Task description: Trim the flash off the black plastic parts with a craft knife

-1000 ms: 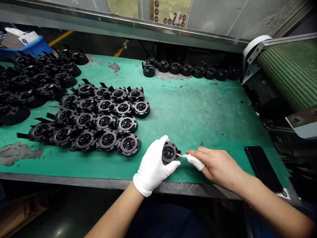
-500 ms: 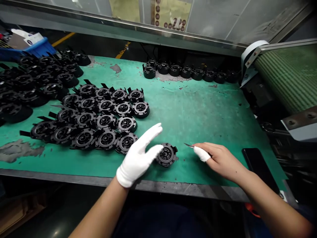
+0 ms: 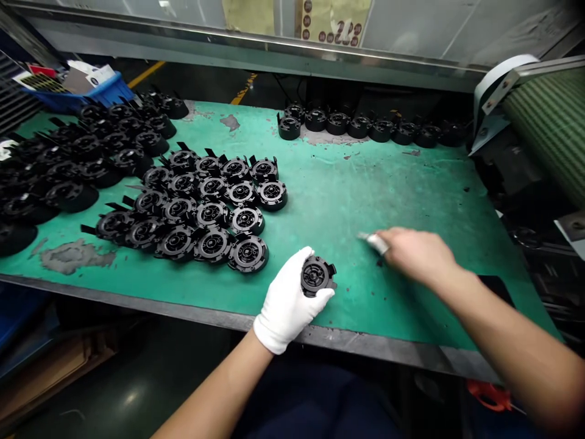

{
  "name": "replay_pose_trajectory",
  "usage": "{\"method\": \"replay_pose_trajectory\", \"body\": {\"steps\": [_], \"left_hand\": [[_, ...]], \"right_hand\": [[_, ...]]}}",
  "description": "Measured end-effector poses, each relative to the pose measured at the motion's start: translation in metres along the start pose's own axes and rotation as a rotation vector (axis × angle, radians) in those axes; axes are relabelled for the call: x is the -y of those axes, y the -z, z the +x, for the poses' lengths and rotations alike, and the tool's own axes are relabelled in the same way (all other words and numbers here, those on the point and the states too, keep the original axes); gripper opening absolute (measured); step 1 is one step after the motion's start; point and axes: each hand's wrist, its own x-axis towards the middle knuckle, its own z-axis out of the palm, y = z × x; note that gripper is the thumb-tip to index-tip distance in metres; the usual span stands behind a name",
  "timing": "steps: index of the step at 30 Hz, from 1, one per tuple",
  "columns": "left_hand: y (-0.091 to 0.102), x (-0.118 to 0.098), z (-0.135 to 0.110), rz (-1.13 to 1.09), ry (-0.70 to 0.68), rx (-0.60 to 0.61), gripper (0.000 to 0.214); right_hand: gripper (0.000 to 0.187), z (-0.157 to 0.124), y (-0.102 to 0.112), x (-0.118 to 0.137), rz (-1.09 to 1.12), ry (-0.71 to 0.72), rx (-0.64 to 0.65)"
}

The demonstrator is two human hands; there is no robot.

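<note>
I observed one round black part (image 3: 317, 275) held face up, ringed and ribbed, a tab projecting at its rim; the slim tool (image 3: 362, 236), blurred, was apart from it.

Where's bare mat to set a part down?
Biggest patch: green mat, bordered by the back row of black parts, near cluster and right hand. Smaller: the worn strip between near cluster and front edge, left of the left hand. Crowded: near cluster, far-left cluster.
</note>
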Motion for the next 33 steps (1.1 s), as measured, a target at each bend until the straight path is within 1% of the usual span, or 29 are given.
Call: {"method": "replay_pose_trajectory", "body": {"steps": [2,3,5,6,7,8,9,10,11,12,13,14,16,17,18,20,21,23,25,27,30,31,33], "left_hand": [[0.009,-0.001,0.004,-0.009,-0.018,0.068,0.085],[0.015,-0.001,0.007,-0.025,-0.041,0.137,0.088],[0.03,0.002,0.014,-0.084,-0.126,0.343,0.09],[0.037,0.003,0.017,-0.126,-0.168,0.431,0.082],[0.044,0.005,0.019,-0.177,-0.192,0.461,0.07],[0.049,0.006,0.019,-0.235,-0.186,0.411,0.057],[0.053,0.007,0.017,-0.288,-0.149,0.284,0.047],[0.053,0.006,0.013,-0.33,-0.092,0.108,0.041],[0.051,0.004,0.007,-0.356,-0.029,-0.064,0.04],[0.046,0.001,0.0,-0.362,0.021,-0.183,0.042],[0.039,-0.003,-0.008,-0.344,0.054,-0.237,0.051],[0.03,-0.007,-0.015,-0.304,0.067,-0.234,0.068],[0.011,-0.013,-0.023,-0.178,0.063,-0.175,0.107],[0.002,-0.014,-0.023,-0.111,0.052,-0.16,0.115],[-0.004,-0.015,-0.022,-0.056,0.032,-0.155,0.113],[-0.006,-0.013,-0.016,0.003,-0.04,-0.104,0.094],[-0.003,-0.01,-0.012,0.009,-0.075,-0.052,0.086],[0.009,-0.005,-0.005,-0.007,-0.12,0.068,0.079],[0.02,-0.001,-0.001,-0.036,-0.109,0.143,0.076],[0.024,0.001,0.0,-0.04,-0.081,0.14,0.078],[0.015,0.004,0.0,-0.011,-0.076,0.076,0.096],[0.011,0.004,0.0,-0.001,-0.081,0.052,0.098],[0.004,0.005,0.0,0.015,-0.091,0.018,0.093]], "right_hand": [[0.041,0.004,0.002,-0.023,-0.017,-0.103,-0.051],[0.044,0.004,0.003,-0.028,0.004,-0.115,-0.085],[0.048,-0.004,0.003,-0.025,0.143,-0.051,-0.139],[0.047,-0.009,0.001,-0.017,0.234,0.008,-0.151],[0.044,-0.016,-0.001,-0.007,0.322,0.077,-0.148],[0.041,-0.023,-0.004,0.005,0.391,0.143,-0.135],[0.039,-0.029,-0.007,0.015,0.436,0.199,-0.115],[0.037,-0.034,-0.01,0.025,0.466,0.247,-0.095],[0.037,-0.038,-0.012,0.032,0.487,0.282,-0.079],[0.037,-0.04,-0.015,0.036,0.498,0.31,-0.06],[0.037,-0.041,-0.017,0.039,0.503,0.331,-0.044],[0.038,-0.04,-0.019,0.04,0.504,0.345,-0.037],[0.038,-0.037,-0.02,0.039,0.498,0.353,-0.038],[0.037,-0.035,-0.02,0.038,0.494,0.349,-0.046],[0.037,-0.033,-0.019,0.037,0.49,0.343,-0.052],[0.038,-0.034,-0.016,0.034,0.489,0.345,-0.04],[0.039,-0.035,-0.014,0.032,0.489,0.356,-0.016],[0.04,-0.042,-0.011,0.03,0.484,0.387,0.049],[0.04,-0.05,-0.01,0.031,0.477,0.404,0.081],[0.041,-0.056,-0.012,0.036,0.467,0.402,0.073],[0.043,-0.06,-0.015,0.047,0.399,0.382,0.047],[0.043,-0.061,-0.015,0.05,0.358,0.376,0.042],[0.045,-0.061,-0.014,0.056,0.26,0.363,0.021]]}}
